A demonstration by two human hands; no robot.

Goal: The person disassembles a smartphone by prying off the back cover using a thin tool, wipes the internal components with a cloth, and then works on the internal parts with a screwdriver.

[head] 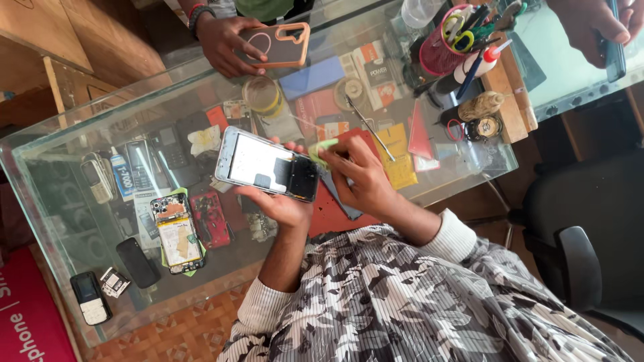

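Observation:
My left hand (278, 203) holds an opened smartphone (258, 163) from below, above the glass counter (60, 201). The phone's pale inner panel faces up and its right end is dark. My right hand (362, 177) pinches a small light-green piece (322, 149) against that dark end. At the top, another person's hand (225, 41) holds a phone in an orange-rimmed case (282, 43). A second person's hand (590, 27) at the top right holds a dark phone (614, 50).
On and under the glass lie a dismantled phone (176, 231), several old keypad phones, a glue tube (123, 174), metal tweezers (369, 127) and a tape roll (263, 94). A pink holder (439, 53) with scissors and pens stands at the back. A black chair (583, 241) is at the right.

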